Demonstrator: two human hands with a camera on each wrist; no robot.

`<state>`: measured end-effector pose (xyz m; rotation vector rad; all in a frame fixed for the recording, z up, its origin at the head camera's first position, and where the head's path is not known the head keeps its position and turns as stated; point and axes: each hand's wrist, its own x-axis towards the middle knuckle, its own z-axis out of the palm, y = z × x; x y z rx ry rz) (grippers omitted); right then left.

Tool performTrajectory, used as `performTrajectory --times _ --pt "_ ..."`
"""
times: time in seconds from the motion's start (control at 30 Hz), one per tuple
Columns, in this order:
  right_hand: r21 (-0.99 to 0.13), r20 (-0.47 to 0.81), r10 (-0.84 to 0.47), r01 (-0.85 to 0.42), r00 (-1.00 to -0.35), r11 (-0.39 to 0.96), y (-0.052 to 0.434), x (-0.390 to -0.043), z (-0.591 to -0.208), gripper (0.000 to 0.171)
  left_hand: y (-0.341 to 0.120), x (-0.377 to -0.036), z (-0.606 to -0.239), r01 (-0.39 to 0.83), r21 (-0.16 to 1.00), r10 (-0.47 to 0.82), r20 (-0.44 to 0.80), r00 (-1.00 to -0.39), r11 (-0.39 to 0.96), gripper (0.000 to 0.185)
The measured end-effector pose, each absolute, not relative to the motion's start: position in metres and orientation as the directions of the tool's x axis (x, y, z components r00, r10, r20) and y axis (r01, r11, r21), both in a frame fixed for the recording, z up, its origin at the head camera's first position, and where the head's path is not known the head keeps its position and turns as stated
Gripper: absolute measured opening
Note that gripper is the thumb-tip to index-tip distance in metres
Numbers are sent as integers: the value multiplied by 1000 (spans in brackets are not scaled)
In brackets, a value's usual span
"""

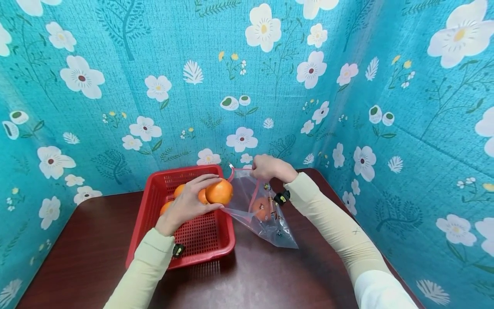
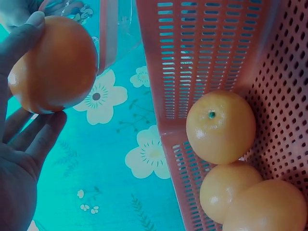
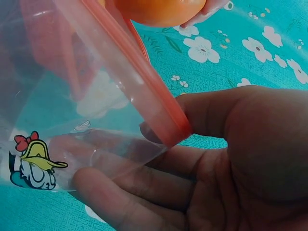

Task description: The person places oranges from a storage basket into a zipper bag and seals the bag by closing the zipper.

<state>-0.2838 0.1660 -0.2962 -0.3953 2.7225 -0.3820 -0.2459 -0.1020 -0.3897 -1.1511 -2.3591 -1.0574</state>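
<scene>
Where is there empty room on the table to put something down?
Bare table lies in front of the red basket and clear bag, between the two sleeves, and left of the basket. It is crowded at the back, where both hands, the bag and the held orange meet.

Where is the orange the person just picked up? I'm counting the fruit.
In the head view, the left hand holds the orange over the red basket's right edge, beside the clear bag's open mouth.

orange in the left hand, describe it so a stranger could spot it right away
On the dark table, find the red basket. At its right rim, the left hand grips one orange beside the clear bag; the others lie inside the basket.
</scene>
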Motion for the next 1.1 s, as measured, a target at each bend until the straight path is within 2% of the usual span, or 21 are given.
performTrajectory --times 0.43,0.83,1.1 --pt "-331 -311 -325 -219 -893 918 163 -284 -300 51 -99 -246 -388 746 498 545 511 -664 442 63" --pt "-341 -313 -345 -234 -885 910 164 -283 -296 53 -93 -249 -384 742 506 584 467 -664 439 63" --pt "-333 -312 -346 -239 -885 912 165 -284 -297 54 -88 -253 -384 768 487 615 472 -632 416 62"
